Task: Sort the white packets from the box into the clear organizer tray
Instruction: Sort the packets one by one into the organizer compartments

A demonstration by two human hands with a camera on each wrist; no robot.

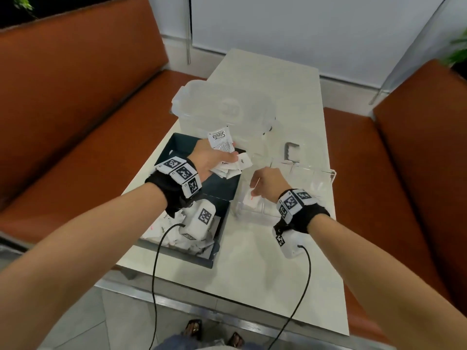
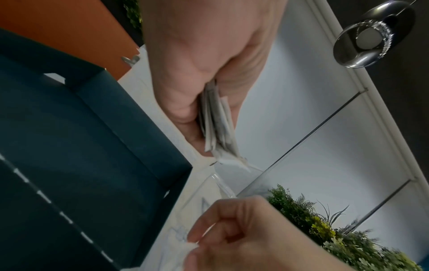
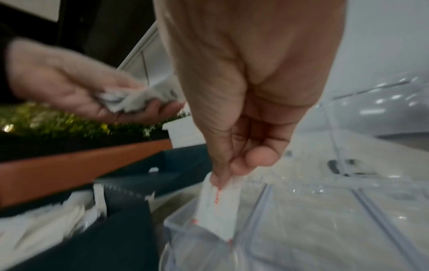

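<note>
1. Sitting at the left of the table, the dark box lies open with loose white packets heaped in its near half, so stock is within reach of the left arm.
2. Held above the far half of the box, the left hand has fingers and thumb curled round a fanned bundle of packets; this looks like a supply kept ready for the other hand. The top packet reads "Stevia"; small print on others is too blurred to read.
3. Standing behind the box, a clear lidded container takes no part at present.
4. Reaching down at the right, the right hand pinches a single packet with red marks between thumb and fingertips, its lower end inside the near-left compartment of the clear organizer tray. Holding it by the top edge probably lets it drop in upright.
5. Judging by the full box, most sorting remains.
</note>
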